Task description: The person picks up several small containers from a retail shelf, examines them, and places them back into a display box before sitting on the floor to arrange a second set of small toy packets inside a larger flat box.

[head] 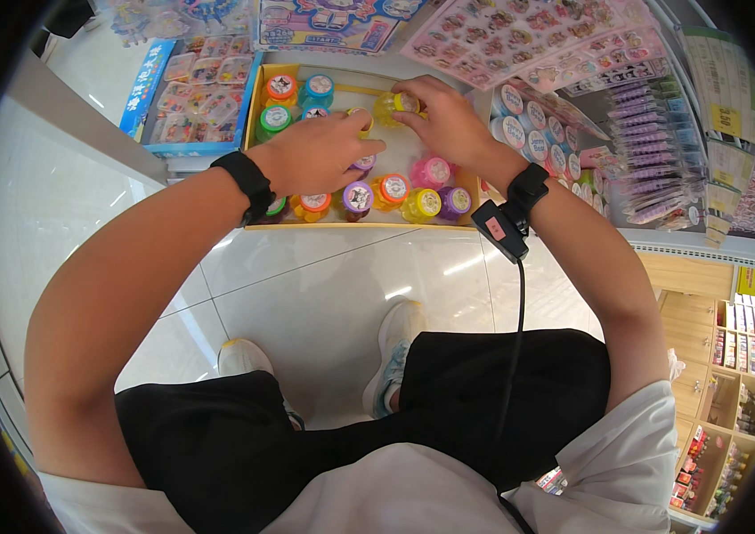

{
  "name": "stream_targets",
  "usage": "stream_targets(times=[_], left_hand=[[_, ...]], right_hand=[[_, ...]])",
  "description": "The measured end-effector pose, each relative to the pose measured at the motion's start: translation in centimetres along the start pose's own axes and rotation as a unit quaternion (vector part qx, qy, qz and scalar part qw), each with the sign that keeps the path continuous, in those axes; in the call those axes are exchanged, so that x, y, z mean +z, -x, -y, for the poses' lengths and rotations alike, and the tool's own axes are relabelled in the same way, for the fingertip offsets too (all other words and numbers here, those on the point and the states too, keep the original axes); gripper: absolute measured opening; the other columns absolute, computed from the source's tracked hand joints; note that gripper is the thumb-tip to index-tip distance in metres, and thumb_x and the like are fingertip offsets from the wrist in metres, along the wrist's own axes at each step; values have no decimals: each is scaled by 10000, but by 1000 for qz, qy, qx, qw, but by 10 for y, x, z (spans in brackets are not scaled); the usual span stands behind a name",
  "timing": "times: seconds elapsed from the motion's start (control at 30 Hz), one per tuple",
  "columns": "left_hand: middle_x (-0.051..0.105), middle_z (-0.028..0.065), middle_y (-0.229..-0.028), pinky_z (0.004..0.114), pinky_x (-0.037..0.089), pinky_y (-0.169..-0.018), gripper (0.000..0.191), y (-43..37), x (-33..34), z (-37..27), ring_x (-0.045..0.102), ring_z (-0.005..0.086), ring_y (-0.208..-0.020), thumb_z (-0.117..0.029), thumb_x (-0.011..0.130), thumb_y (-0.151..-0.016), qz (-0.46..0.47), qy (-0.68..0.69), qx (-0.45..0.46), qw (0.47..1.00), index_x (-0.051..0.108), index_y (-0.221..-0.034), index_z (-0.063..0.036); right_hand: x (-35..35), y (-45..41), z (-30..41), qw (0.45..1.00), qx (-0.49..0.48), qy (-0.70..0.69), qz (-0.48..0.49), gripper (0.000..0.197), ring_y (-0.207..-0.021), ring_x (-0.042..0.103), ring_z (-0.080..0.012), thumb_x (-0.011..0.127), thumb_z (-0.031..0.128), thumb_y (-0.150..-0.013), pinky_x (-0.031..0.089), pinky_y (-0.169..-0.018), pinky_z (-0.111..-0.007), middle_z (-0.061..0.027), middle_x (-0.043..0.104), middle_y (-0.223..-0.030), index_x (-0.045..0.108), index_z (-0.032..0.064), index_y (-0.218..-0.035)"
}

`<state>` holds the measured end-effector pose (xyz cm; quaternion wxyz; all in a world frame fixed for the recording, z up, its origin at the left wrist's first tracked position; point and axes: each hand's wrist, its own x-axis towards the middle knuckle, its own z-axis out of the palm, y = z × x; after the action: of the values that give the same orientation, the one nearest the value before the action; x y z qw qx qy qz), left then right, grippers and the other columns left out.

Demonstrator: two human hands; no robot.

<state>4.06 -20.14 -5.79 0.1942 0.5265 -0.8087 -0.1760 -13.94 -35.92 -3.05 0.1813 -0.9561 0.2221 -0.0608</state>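
Note:
My right hand (441, 117) grips a small clear yellow jar (387, 108) by its yellow lid, over the right part of a shallow yellow cardboard box (351, 227). My left hand (314, 150) reaches over the middle of the same box, fingers bent among the jars; a yellow-lidded jar (362, 121) and a purple-lidded jar (365, 163) lie at its fingertips, and whether it grips one is hard to tell. Around them stand a green-lidded jar (275, 117), an orange-lidded jar (282, 87), a blue-lidded jar (319, 85) and a pink jar (431, 171). More jars line the near edge.
Left of the box is a blue display box (200, 147) of small clear cases. Round tubs with printed lids (538, 143) and hanging purple packets (634, 153) are on the right. Sticker sheets (484, 33) rise behind. Below are the tiled floor (311, 280) and my shoes (394, 354).

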Motion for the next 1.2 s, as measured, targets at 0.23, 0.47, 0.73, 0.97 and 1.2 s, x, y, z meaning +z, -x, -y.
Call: stream_targets(times=[0.23, 0.47, 0.73, 0.97, 1.2], left_hand=[[519, 123, -1167, 411, 531, -873, 278, -17, -1, -1, 561, 309, -1110, -46, 667, -807, 31, -89, 76, 993, 642, -1084, -31], [559, 106, -1129, 393, 504, -931, 276, -40, 19, 2, 562, 292, -1122, -44, 662, -819, 1, -69, 86, 994, 627, -1092, -32], [603, 90, -1059, 409, 504, -895, 296, -57, 28, -7, 580, 280, -1085, -122, 715, -822, -34, -53, 73, 995, 628, -1098, -57], [611, 68, -1014, 401, 484, -838, 264, -22, -4, -15, 586, 273, -980, -213, 670, -868, -11, -50, 189, 981, 624, -1092, -82], [584, 69, -1016, 406, 501, -802, 251, 9, 10, -14, 598, 254, -965, -229, 672, -869, 27, -44, 215, 975, 619, -1076, -97]], right_hand=[[-6, 11, -10, 1000, -11, 3, -10, 355, -1007, 635, -327, 715, 181, -866, 518, -883, -392, -150, 652, -1128, 646, 44, -1187], [-13, 27, -20, 999, 20, -30, -28, 359, -1030, 639, -345, 713, 172, -860, 518, -887, -397, -157, 657, -1118, 647, 41, -1188], [-25, 37, -11, 987, 59, -84, -125, 384, -865, 650, -247, 756, 166, -823, 541, -768, -334, -152, 659, -1009, 662, 31, -1170], [-17, 40, -14, 981, 54, -127, -137, 383, -842, 633, -205, 788, 150, -790, 528, -758, -321, -108, 653, -969, 667, 21, -1130], [-7, 32, 16, 983, -106, -143, -38, 351, -912, 634, -226, 780, 125, -810, 530, -763, -320, -104, 657, -1093, 649, 22, -1120]])
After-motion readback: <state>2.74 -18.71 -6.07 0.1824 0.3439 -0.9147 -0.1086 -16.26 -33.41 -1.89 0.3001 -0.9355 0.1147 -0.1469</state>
